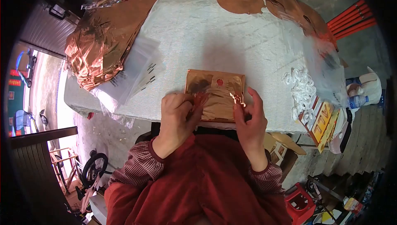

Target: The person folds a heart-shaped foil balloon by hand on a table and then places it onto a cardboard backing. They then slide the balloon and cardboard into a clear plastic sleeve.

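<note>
A folded rectangle of copper-coloured foil (219,108), shiny and with a red round mark near its far edge, lies at the table's near edge in front of me. Over its left part, my left hand (175,111) is closed with curled fingers; thin, shiny, reddish film shows at its fingertips, blurred. My right hand (253,119) is at the right edge of the foil, its thumb on top and its fingers along the side, gripping a crinkled bit there. The undersides of both hands are hidden.
Flat copper foil pieces (99,39) pile along the table's (186,26) left and far sides. Clear plastic bags (136,68) lie left; more bags (324,68) lie right. Beside them are white ring-like loops (301,90) and a yellow-red printed card (322,123). A red stool (300,204) stands below right.
</note>
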`<state>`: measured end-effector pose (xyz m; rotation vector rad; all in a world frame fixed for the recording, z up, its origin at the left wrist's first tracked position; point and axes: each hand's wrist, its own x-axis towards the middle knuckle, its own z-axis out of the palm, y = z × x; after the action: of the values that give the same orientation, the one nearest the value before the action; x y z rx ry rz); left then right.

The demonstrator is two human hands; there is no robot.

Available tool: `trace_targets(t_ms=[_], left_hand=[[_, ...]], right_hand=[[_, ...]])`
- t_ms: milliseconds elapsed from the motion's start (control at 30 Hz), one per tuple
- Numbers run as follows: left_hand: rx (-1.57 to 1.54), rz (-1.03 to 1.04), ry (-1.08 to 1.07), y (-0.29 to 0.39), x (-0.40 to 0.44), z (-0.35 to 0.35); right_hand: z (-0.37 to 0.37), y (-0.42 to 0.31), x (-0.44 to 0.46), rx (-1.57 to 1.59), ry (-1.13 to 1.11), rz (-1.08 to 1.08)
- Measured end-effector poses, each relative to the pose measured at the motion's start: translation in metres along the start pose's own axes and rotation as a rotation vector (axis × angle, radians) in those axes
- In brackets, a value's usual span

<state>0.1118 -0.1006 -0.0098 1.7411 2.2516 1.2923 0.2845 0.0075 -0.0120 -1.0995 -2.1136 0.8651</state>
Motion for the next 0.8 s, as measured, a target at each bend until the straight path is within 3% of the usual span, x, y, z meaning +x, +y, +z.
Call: trace_targets(t_ms=[67,300,367,400,467,800], left_hand=[[0.029,0.010,-0.025,-0.001,0.002,0.000],[0.077,0.047,-0.031,-0.001,0.004,0.003],[0.044,0.047,-0.058,-0.003,0.005,0.003],[0.042,0.046,-0.065,-0.003,0.004,0.003],[0.038,0.021,-0.097,-0.004,0.005,0.003],[0.017,-0.071,-0.175,0.003,0.010,-0.002]], right_hand=[[0.001,0.000,0.000,-0.049,0.030,-0.077],[-0.004,-0.005,-0.005,-0.183,-0.005,-0.023],[0.000,-0.001,-0.009,-0.351,0.147,-0.570],[0.002,-0.009,-0.013,-0.351,0.144,-0.562],[0.004,-0.029,-0.021,-0.395,-0.298,-0.550],[0.003,-0.013,-0.021,-0.438,-0.424,-0.393]])
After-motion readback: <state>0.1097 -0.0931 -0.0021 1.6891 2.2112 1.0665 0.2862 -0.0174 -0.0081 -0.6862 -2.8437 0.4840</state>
